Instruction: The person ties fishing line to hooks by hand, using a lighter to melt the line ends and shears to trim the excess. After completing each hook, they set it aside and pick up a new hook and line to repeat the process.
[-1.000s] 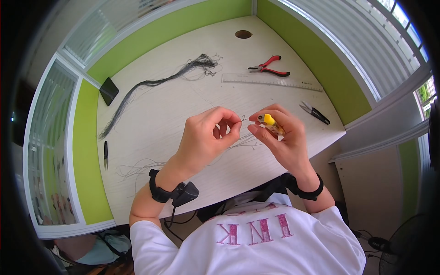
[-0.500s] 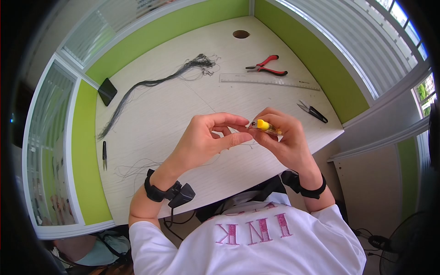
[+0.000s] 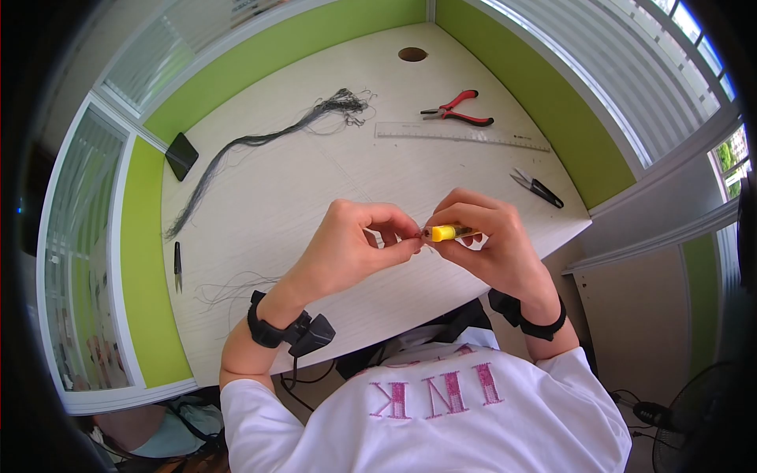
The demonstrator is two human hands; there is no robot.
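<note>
Hands: our left hand (image 3: 355,240) is closed in a fingertip pinch at the tip of the small yellow piece (image 3: 443,232). Our right hand (image 3: 489,244) is folded around that piece and grips it.
Place: the piece is held between both hands, above the near edge of the counter (image 3: 315,181) and not resting on it.
Pinch: what the left fingertips hold is too fine to make out. We judge it to be a strand like the loose strands (image 3: 236,288) on the counter.
Doing it well: we think the right hand should keep the piece steady and level. The left should work in small moves close to the tip, with the line taut.
Nearby: the snips (image 3: 538,188) lie near the right hand. The ruler (image 3: 465,135) and pliers (image 3: 457,114) are well apart.
Change: a second ago our hands were apart. Now the fingertips meet, and the piece lies more level.
</note>
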